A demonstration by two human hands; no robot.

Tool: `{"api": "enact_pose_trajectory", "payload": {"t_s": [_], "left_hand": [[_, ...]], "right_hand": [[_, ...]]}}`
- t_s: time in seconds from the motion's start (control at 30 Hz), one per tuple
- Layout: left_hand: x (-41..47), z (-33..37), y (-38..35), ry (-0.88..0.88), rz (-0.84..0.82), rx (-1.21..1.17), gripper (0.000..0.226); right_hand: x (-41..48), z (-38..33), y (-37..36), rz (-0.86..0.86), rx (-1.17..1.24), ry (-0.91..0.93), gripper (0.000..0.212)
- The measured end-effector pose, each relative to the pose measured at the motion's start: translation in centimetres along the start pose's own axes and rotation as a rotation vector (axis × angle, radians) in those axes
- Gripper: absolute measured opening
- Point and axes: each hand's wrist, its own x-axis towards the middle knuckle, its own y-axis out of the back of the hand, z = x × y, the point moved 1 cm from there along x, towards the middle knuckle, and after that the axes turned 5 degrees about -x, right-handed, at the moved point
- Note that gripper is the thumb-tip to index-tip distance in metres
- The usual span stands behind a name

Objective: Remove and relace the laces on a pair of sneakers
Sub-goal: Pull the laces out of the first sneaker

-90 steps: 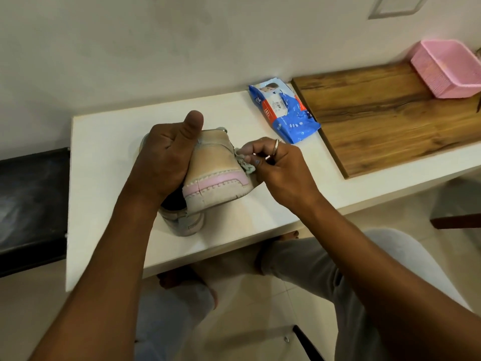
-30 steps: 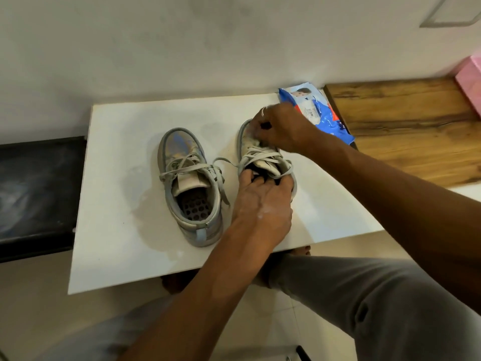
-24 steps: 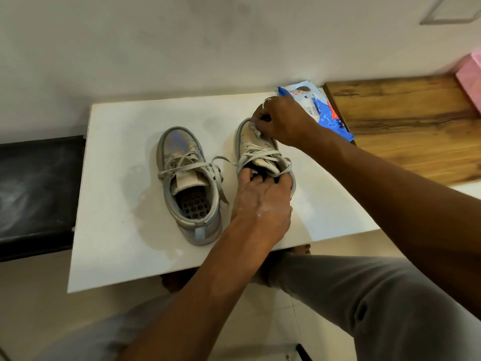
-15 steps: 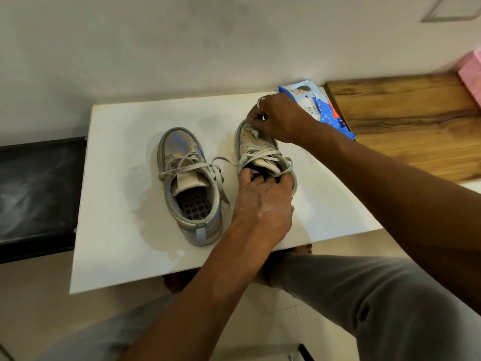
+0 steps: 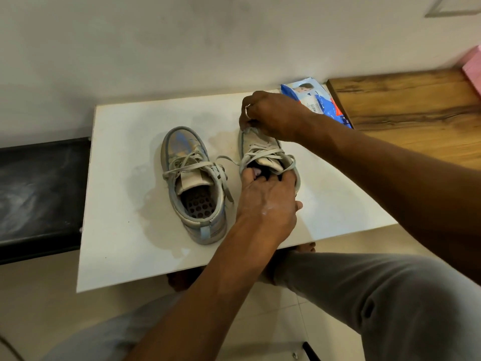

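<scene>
- Head view, the step: the held sneaker (image 5: 263,155) stands upright on the white bench (image 5: 125,204), and its lace (image 5: 261,151) is threaded loosely across the tongue. The job looks to be at the toe-end rows of this lace.
- Head view, doing it well: I would keep the heel pinned so the shoe cannot slide. Work one crossing at a time from the toe, drawing slack evenly through both eyelets. The lace looks flat and limp, so it may twist or bunch if tugged hard.
- Head view, left hand (image 5: 268,196): it comes up from the near edge of the bench to the held sneaker's collar. Its fingers are curled into the opening and its thumb lies outside, so it grips the rim.
- Head view, right hand (image 5: 270,115): it reaches over the held sneaker to its toe end, knuckles up. The fingertips are bunched in a pinch there; whether they hold lace or upper is hidden.
- Head view, surroundings: the second sneaker (image 5: 192,183), also laced, stands just left of the held sneaker. A blue packet (image 5: 317,102) lies just beyond its toe.
</scene>
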Motion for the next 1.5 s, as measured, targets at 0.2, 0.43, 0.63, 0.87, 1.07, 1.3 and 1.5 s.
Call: {"api": "enact_pose_trajectory", "payload": {"t_s": [0.2, 0.43, 0.63, 0.87, 1.07, 1.3, 1.5], "left_hand": [[0.4, 0.1, 0.3, 0.049, -0.047, -0.017, 0.063], [0.5, 0.0, -0.1, 0.024, -0.032, 0.023, 0.055], [0.6, -0.3, -0.5, 0.005, 0.002, 0.01, 0.053], [0.6, -0.5, -0.6, -0.006, 0.05, -0.012, 0.047], [0.6, -0.5, -0.6, -0.013, 0.052, -0.018, 0.049], [0.6, -0.5, -0.6, -0.022, 0.071, -0.028, 0.044], [0.7, -0.2, -0.8, -0.006, 0.069, -0.005, 0.048]], "right_hand": [[-4.0, 0.6, -1.1, 0.166, 0.455, -0.529, 0.014], [-6.6, 0.6, -2.2, 0.054, 0.657, -0.551, 0.02], [-6.9, 2.0, -1.2, -0.161, 0.753, -0.589, 0.015], [-4.7, 0.3, -2.9, 0.158, 0.52, -0.659, 0.013], [-5.6, 1.3, -0.8, -0.166, 0.614, -0.575, 0.008], [-3.0, 0.8, -4.3, 0.242, 0.416, -0.639, 0.019], [-2.8, 0.5, -3.9, 0.281, 0.357, -0.532, 0.022]]}}
